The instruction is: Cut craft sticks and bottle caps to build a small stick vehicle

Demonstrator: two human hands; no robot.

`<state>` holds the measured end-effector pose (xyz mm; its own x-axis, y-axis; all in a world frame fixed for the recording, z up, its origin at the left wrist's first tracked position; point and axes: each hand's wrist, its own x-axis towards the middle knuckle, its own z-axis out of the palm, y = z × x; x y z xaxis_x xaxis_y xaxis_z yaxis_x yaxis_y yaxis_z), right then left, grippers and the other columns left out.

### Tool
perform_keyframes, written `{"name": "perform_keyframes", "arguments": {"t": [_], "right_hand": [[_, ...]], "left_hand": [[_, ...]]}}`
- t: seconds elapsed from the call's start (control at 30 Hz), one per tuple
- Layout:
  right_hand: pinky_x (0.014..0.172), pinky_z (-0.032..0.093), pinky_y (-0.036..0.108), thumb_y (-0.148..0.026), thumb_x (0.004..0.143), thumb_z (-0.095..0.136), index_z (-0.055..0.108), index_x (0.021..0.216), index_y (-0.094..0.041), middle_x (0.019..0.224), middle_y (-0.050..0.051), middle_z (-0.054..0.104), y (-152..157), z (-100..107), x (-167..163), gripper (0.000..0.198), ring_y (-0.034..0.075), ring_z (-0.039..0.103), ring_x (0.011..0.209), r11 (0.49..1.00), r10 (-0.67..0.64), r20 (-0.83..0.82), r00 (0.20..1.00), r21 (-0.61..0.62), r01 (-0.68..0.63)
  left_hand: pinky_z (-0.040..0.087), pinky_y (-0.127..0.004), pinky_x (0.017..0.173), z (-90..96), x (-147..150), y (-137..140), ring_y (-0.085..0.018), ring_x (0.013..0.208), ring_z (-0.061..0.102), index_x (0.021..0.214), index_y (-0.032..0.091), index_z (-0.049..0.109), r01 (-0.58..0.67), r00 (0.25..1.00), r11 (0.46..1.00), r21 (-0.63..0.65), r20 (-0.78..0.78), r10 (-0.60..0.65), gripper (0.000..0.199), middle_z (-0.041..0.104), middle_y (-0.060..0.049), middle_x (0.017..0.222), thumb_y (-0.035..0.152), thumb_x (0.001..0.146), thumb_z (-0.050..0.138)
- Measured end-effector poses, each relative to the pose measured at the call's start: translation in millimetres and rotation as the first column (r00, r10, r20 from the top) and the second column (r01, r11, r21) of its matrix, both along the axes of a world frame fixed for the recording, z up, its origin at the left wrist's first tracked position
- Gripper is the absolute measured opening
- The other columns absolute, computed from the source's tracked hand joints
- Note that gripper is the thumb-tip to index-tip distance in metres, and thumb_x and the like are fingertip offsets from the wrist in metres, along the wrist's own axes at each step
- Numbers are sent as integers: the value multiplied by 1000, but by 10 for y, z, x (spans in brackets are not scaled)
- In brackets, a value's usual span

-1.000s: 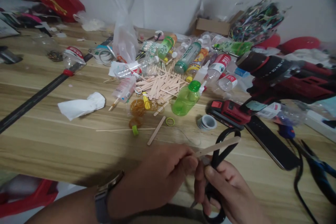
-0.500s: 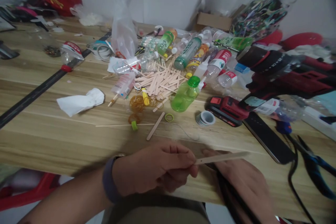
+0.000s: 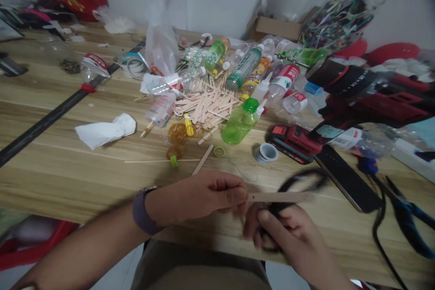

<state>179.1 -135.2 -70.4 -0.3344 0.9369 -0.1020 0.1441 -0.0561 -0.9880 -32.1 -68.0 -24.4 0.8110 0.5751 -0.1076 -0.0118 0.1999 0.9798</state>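
Note:
My left hand [image 3: 204,195], with a purple band on its wrist, is closed in a pinch around one end of a wooden craft stick [image 3: 278,197]. The stick points right and has a small dark spot near my fingertips. Just below it, my right hand [image 3: 285,231] is wrapped around black scissors [image 3: 288,186], whose looped handles are smeared by motion; their blades are hard to make out. Another craft stick [image 3: 203,159] lies beyond my left hand, partly covered by it. A pile of craft sticks [image 3: 210,106] spreads farther back.
A green cut bottle [image 3: 239,124], a wire spool [image 3: 266,153] and rubber bands [image 3: 178,133] lie ahead. To the right are a red-black drill [image 3: 356,99], a phone [image 3: 350,179] and pliers [image 3: 408,217]. A crumpled tissue [image 3: 107,131] and a black bar [image 3: 44,120] lie left.
My right hand has turned over, swinging the black scissors so a loop now shows beyond the stick. My left hand has shifted slightly left and up, still pinching the craft stick.

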Motion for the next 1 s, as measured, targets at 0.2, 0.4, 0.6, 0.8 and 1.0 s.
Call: {"name": "perform_keyframes", "arguments": {"t": [0.2, 0.4, 0.6, 0.8, 1.0], "right_hand": [[82, 59, 38, -41, 103, 49, 75, 105, -23, 93, 10, 75, 9, -52, 254, 31, 25, 73, 86, 695, -351, 347, 869, 719, -6], [35, 32, 19, -59, 100, 47, 69, 73, -15, 55, 5, 61, 117, 137, 2, 56, 12, 54, 43, 986, 87, -9, 996, -144, -88], [50, 46, 19, -55, 98, 54, 66, 63, -17, 60, 4, 61, 120, 196, -144, 53, 13, 60, 55, 970, -164, 134, 977, 203, 135], [64, 55, 19, -30, 105, 48, 71, 96, -23, 79, -1, 71, -22, 233, 58, 25, 13, 70, 69, 804, -325, 492, 808, 594, -39], [64, 56, 22, -21, 106, 39, 57, 114, -19, 89, 3, 73, 13, 336, -39, 20, 15, 72, 75, 604, -469, 595, 653, 755, -255]], "left_hand": [[19, -25, 48, -92, 95, -219, -10, 50, 25, 73, 20, 48, 74, 994, 931, -357, 107, -38, 37, 34, 8, 57, 51, 95, 48], [30, -25, 57, -55, 117, -156, -12, 61, 40, 72, 19, 48, -297, 927, 882, 366, -111, 358, 31, 43, 5, 63, 36, 98, 43], [41, -26, 58, -35, 205, -207, -12, 53, 38, 71, 21, 46, -361, 913, 919, -160, 138, 383, 41, 33, 7, 55, 53, 97, 41], [29, -24, 51, -13, 105, -211, -11, 53, 38, 81, 20, 58, -554, 765, 757, 345, -148, 627, 33, 41, 7, 58, 42, 99, 42], [33, -25, 55, -6, 138, -279, -13, 58, 49, 77, 21, 58, -411, 696, 620, 669, -209, 687, 32, 52, 4, 62, 33, 101, 40]]}}
